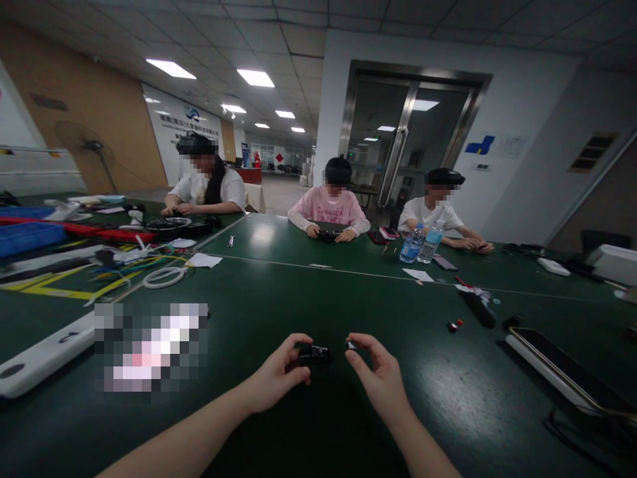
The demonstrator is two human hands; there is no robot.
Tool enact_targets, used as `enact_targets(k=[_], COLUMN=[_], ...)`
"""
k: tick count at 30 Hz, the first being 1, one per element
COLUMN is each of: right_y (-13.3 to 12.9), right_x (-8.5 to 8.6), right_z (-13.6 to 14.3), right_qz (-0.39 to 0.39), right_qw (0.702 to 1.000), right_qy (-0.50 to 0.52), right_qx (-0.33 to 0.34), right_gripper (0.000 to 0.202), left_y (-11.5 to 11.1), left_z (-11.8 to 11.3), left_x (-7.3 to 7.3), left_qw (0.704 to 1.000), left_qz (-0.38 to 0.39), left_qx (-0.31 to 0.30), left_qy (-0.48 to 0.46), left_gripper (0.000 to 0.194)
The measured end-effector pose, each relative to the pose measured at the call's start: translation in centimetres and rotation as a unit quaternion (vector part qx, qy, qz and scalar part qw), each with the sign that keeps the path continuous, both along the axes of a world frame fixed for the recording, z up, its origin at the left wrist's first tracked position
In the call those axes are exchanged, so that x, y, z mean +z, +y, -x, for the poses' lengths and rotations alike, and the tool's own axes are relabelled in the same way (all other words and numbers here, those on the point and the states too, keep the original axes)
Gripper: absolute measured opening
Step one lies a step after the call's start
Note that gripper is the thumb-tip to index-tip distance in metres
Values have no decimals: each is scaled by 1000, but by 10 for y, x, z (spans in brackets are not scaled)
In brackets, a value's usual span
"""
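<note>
My left hand (pixel 277 376) is closed on a small black plastic part (pixel 315 354), gripped between thumb and fingers just above the green table. Its exact kind cannot be made out. A short gap to the right, my right hand (pixel 379 373) pinches a tiny dark piece with a light glint (pixel 350 345) between thumb and forefinger. That piece is too small to name. The two held things are apart from each other, both in front of me near the middle of the view.
Left lie a white elongated device (pixel 50 352), a blurred-out bright object (pixel 159 348), loose cables (pixel 164 277) and a blue bin (pixel 30 238). Right are a phone on a white box (pixel 562 372), small red-and-black bits (pixel 452 326) and water bottles (pixel 412 245). Three people sit across the green table (pixel 279 299).
</note>
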State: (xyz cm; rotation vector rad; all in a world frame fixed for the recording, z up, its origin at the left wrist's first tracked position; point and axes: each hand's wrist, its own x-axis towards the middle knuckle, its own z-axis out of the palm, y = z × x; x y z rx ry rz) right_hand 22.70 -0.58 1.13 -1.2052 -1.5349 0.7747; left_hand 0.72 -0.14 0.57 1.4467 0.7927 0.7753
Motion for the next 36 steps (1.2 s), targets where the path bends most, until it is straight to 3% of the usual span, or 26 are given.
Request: enact_targets(k=[5, 12, 23, 30, 36], right_y=[-7, -12, -10, -9, -10], right_x=[5, 1, -4, -6, -7], right_z=[10, 27, 32, 26, 28], right_qz=[30, 13, 52, 32, 27], right_qw=[998, 995, 990, 988, 992], right_qy=[-36, -39, -101, -79, -38], right_qx=[42, 94, 85, 127, 113], right_gripper=[20, 17, 20, 27, 35], left_y=[1, 2, 2, 3, 2], left_z=[0, 0, -2, 0, 0], left_x=[0, -4, -1, -6, 1], left_qw=[1000, 1000, 999, 999, 999], left_qz=[-3, -8, -7, -2, 9], left_qx=[2, -13, -31, -18, -23], left_qy=[2, -26, -29, -47, -39], left_gripper=[39, 39, 37, 38, 46])
